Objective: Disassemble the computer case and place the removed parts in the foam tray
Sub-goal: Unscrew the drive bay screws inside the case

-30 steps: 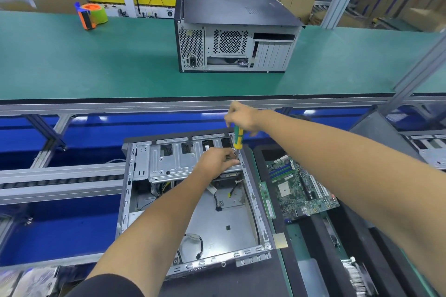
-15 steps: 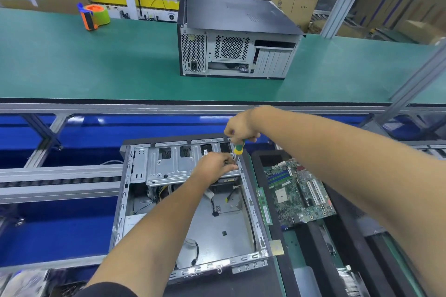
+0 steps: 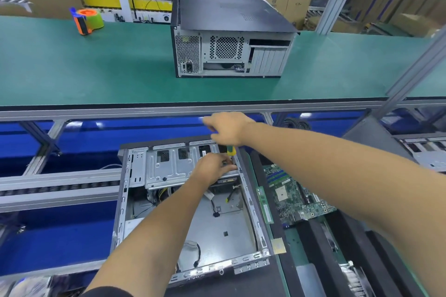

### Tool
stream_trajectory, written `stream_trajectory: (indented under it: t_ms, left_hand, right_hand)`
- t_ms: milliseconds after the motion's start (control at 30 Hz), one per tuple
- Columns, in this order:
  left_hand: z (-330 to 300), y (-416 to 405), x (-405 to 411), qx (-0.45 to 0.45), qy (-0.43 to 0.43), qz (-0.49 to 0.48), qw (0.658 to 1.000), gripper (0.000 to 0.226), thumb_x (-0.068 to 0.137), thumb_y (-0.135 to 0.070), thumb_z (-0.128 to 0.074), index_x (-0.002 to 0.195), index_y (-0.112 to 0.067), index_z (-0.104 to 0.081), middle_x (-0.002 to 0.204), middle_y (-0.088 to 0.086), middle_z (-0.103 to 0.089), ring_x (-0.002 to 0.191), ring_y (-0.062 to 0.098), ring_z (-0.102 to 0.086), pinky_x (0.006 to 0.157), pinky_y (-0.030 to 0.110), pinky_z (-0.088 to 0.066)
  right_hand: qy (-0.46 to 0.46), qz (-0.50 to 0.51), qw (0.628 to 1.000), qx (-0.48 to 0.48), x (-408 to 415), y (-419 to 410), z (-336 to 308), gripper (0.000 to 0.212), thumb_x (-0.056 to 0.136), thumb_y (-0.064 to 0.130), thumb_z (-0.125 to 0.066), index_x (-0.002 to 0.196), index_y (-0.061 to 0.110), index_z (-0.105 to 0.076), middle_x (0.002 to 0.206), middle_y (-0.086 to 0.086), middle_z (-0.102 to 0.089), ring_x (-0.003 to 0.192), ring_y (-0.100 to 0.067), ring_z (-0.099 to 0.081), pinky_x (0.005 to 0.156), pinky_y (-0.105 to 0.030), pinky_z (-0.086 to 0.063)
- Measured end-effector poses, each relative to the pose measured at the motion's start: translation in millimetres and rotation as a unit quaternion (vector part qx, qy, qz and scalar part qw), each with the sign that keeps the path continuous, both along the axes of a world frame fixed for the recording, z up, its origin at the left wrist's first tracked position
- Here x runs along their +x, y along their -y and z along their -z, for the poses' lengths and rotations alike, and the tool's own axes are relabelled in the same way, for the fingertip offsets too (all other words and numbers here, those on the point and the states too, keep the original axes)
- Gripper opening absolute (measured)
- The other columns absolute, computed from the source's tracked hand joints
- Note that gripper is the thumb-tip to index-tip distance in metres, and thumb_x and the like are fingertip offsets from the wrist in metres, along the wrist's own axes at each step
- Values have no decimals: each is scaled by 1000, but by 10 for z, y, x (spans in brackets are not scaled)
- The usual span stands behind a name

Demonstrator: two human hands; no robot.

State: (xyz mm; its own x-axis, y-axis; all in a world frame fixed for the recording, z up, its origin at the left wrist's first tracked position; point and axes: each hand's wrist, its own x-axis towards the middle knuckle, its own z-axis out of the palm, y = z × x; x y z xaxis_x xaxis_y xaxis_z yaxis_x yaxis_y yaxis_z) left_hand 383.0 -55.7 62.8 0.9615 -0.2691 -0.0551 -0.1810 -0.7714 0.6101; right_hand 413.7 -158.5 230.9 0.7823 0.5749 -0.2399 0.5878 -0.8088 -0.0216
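Gripping a screwdriver (image 3: 231,150) with a yellow and green handle, the person's right hand (image 3: 228,129) is curled over the top of the tool, which stands nearly upright at the far right corner of the opened computer case (image 3: 135,200). The fingers look blurred, so their exact lie is hard to read, but they are closed round the handle. Just below, the left hand (image 3: 212,167) rests on the silver drive cage (image 3: 169,166) inside the case, fingers bent and pinching at something small beside the screwdriver tip; what it holds I cannot tell.

The case lies flat with its side off, bare metal floor showing, with loose black cables (image 3: 196,254) trailing near the front edge. Immediately to its right sits the black foam tray (image 3: 311,231), with a green motherboard (image 3: 296,195) lying in one compartment and a memory stick (image 3: 264,205) lying along the tray's left edge.

Beyond a metal rail, a green conveyor belt (image 3: 96,62) carries a second, closed computer case (image 3: 231,36) with its rear panel facing this way, and an orange and green tape dispenser (image 3: 88,20) well off to the left. Cardboard boxes (image 3: 284,0) stack up behind.
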Motion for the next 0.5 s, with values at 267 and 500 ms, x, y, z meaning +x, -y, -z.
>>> stream_trajectory:
  t_ms: [267,500]
  left_hand:
    - [-20,0,-27,4,12,9,1000,32,93,-51,-69,108,-24,-75,105,-5,-77,96,17,-69,83,36,-56]
    - [-16,11,-36,-13,18,5,1000,32,90,-49,-72,104,-20,-77,109,-4,-77,100,17,-68,85,36,-55]
  right_hand:
    - [-65,323,941,-73,-29,-22,-156,33,101,34,-43,116,11,-62,128,-8,-61,94,-30,-59,78,-37,-47]
    - [-18,20,963,-267,77,-58,-189,26,101,32,-44,83,19,-57,81,2,-55,73,-19,-53,63,-33,-40]
